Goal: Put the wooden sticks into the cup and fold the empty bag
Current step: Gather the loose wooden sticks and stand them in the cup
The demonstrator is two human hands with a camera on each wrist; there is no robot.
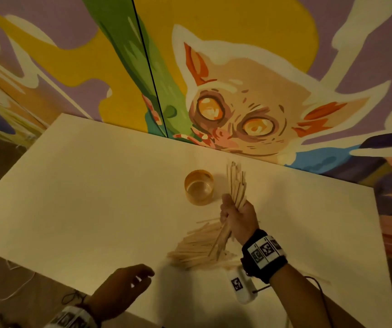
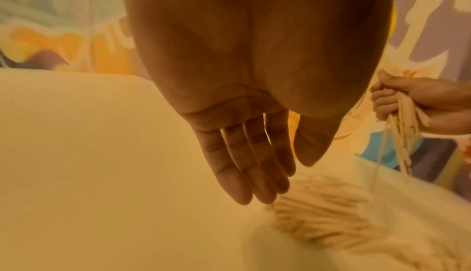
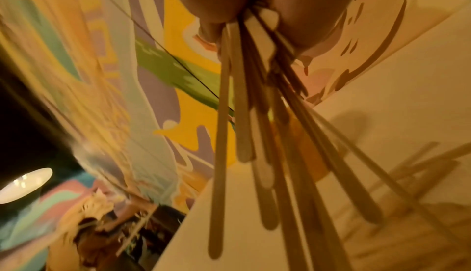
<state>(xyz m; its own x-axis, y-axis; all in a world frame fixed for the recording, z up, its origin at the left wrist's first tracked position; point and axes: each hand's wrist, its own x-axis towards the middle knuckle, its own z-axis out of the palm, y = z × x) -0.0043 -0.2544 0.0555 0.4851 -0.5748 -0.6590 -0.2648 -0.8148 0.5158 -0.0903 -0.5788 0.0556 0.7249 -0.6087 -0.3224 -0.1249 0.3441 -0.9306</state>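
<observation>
My right hand point(image 1: 234, 214) grips a bundle of wooden sticks point(image 1: 236, 183), held above the table just right of the clear cup point(image 1: 199, 187). The sticks fan out above and below the fist; the right wrist view shows the bundle point(image 3: 257, 134) spreading from my closed fingers. A loose pile of sticks point(image 1: 199, 247) lies on the table below that hand, also seen as a blurred pile point(image 2: 331, 215). My left hand point(image 1: 124, 290) hovers near the table's front edge, left of the pile, fingers point(image 2: 244, 164) straight and empty. A blurred white shape point(image 1: 190, 292) lies just in front of the pile; I cannot tell whether it is the bag.
The white table point(image 1: 95, 185) stands against a brightly painted mural wall point(image 1: 237, 91). A single stick point(image 1: 318, 279) lies at the right near my forearm. Cables point(image 1: 13, 301) trail on the floor at the lower left.
</observation>
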